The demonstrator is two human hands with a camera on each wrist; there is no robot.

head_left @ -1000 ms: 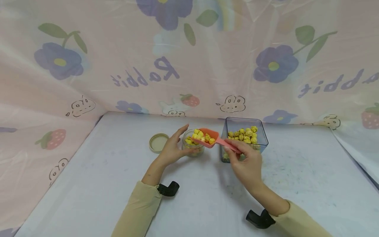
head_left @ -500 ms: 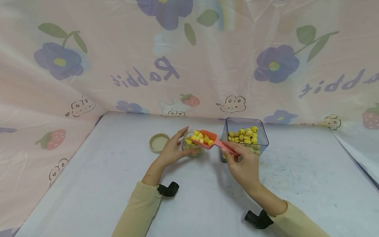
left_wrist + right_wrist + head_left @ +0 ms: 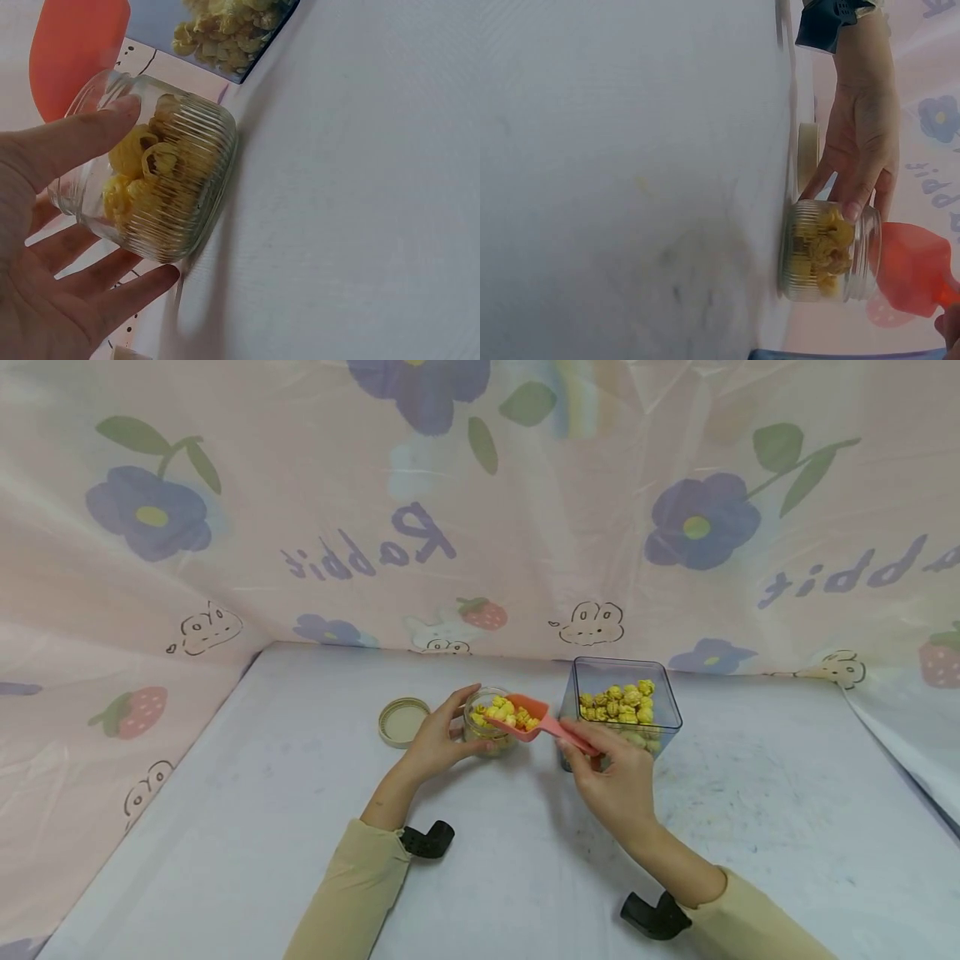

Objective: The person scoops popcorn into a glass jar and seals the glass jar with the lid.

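Note:
A ribbed glass jar (image 3: 172, 172) partly filled with yellow popcorn stands on the table. My left hand (image 3: 435, 739) holds it round the side, thumb in front and fingers behind. In the head view my right hand (image 3: 618, 772) pinches the handle of a coral-red scoop (image 3: 543, 710), which carries yellow popcorn (image 3: 517, 714). The scoop's front edge hangs over the jar's mouth. In the right wrist view the scoop (image 3: 911, 266) meets the jar's rim, and only a bit of the right hand shows at the edge.
Behind my right hand stands a clear bluish square container (image 3: 671, 714) with more popcorn (image 3: 626, 700). A round jar lid (image 3: 403, 722) lies left of the jar. A patterned cloth wall (image 3: 525, 568) rises behind the white table (image 3: 262, 827).
My right hand has shifted slightly left and toward me with the scoop, and the scoop has dropped a little over the jar. The left hand stays at the jar almost unmoved.

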